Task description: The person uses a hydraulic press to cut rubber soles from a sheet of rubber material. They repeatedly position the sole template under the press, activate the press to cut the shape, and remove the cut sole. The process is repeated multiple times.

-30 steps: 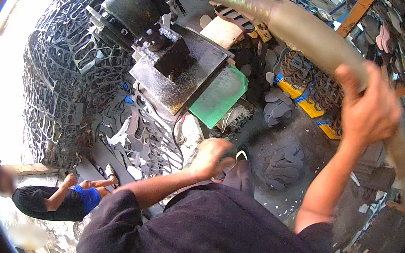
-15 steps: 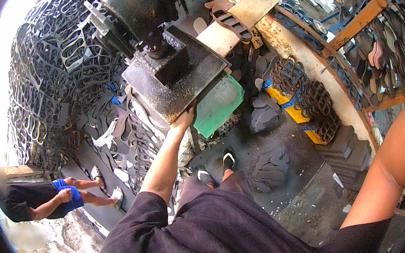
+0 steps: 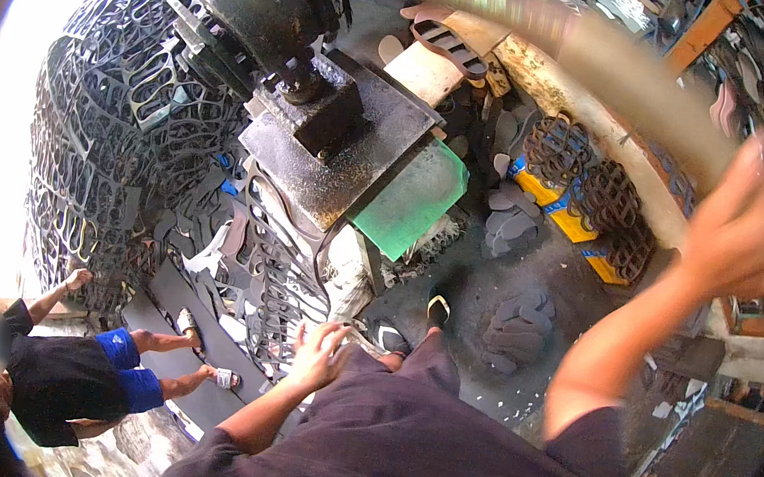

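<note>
Black rubber sheet [image 3: 249, 308], full of sole-shaped cutouts, hangs off the front of the press bench [image 3: 351, 175] and drapes down toward the floor. Left hand [image 3: 319, 353] sits low at the sheet's bottom edge, palm down, fingers [image 3: 302, 334] spread, touching or just over the rubber; no pinch visible.

Right hand [image 3: 741, 230] is raised at the long curved lever bar [image 3: 553, 28] that sweeps across the top of the view. Hand and bar are motion-blurred; it looks wrapped around the bar, but can't tell how tightly the fingers close.

Press: dark steel head [image 3: 270, 17] over a block [image 3: 326, 107] on the plate. Green board [image 3: 409, 199] leans off the plate's right corner, tilted down.

Around it:
- big heap of punched-out black rubber scrap [image 3: 123, 137] left of the press, well apart from both hands
- cut grey soles [image 3: 517, 323] in a loose pile on the floor, right of the person's sandalled foot [image 3: 438, 310]
- stacks of dark pieces on yellow trays [image 3: 571, 212] along the wall ledge
- wooden block [image 3: 427, 71] behind the press

Second person [image 3: 79, 374], black top, blue shorts, lower left, beside the dropped end of the sheet.
</note>
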`<move>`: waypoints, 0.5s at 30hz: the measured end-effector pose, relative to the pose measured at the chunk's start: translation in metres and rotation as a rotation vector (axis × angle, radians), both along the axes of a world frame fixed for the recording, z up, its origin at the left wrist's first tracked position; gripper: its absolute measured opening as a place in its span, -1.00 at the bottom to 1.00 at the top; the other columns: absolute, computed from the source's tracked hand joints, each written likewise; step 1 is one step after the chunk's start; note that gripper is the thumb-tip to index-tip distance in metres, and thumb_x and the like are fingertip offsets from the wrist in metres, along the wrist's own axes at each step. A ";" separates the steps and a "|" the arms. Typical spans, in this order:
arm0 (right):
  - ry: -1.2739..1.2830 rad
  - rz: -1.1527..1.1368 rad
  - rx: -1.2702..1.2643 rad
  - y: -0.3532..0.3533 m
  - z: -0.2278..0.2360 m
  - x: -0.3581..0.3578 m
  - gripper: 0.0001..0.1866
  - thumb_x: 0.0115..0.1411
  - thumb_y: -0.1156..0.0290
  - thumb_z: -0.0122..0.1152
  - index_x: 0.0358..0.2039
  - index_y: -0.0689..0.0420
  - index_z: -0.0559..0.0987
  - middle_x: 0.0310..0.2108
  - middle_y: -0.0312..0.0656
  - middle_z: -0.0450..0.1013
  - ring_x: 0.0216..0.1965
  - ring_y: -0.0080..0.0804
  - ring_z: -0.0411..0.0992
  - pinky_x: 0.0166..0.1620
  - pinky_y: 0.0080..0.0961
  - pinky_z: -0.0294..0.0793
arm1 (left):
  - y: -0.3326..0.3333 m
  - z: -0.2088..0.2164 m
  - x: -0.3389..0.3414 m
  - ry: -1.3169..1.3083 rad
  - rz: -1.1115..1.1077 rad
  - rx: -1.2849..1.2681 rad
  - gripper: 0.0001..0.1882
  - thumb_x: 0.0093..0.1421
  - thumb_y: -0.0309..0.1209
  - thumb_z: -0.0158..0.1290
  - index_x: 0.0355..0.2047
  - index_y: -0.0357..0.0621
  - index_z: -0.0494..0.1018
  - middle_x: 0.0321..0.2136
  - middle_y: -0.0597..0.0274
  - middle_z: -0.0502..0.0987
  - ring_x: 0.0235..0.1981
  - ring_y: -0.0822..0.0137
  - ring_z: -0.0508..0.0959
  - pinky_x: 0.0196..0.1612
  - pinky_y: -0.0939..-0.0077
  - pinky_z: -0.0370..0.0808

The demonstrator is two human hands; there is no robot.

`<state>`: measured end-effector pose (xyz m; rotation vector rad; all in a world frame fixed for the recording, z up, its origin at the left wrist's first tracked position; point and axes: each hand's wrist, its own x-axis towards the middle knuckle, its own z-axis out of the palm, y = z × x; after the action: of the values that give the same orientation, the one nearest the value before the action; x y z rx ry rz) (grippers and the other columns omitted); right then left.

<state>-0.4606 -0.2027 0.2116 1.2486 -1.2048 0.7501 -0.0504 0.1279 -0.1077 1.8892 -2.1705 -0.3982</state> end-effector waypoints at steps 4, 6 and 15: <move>-0.902 0.277 0.556 0.017 -0.333 0.067 -0.47 0.29 0.21 0.24 0.23 0.09 0.47 0.06 -0.01 0.53 0.04 0.09 0.48 0.09 0.08 0.35 | -0.032 0.033 0.043 -0.121 0.089 -0.111 -0.49 0.15 -0.30 0.27 0.13 0.04 0.48 0.02 0.25 0.54 0.13 0.24 0.48 0.34 -0.08 0.05; -0.900 0.500 0.839 0.014 -0.337 0.102 -0.22 0.08 -0.02 0.49 0.20 0.15 0.47 0.03 0.05 0.54 0.10 0.15 0.45 0.08 0.05 0.40 | -0.073 0.051 0.035 -0.114 0.078 -0.170 -0.50 0.17 -0.29 0.27 0.12 -0.01 0.48 0.01 0.20 0.54 0.10 0.19 0.48 0.33 -0.01 0.09; -0.046 -0.066 0.507 0.042 0.017 -0.024 -0.27 0.25 -0.40 0.07 -0.06 0.06 0.68 -0.20 0.00 0.63 -0.18 -0.01 0.61 -0.21 -0.16 0.54 | -0.132 -0.009 -0.017 0.183 0.408 -0.135 -0.24 0.31 -0.09 0.17 0.39 -0.15 0.19 0.31 -0.15 0.30 0.36 -0.12 0.26 0.39 -0.06 0.10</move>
<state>-0.4842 -0.1604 0.2285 1.5974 -1.5249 0.4356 -0.0678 -0.0041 -0.1165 2.0612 -1.6035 -0.3194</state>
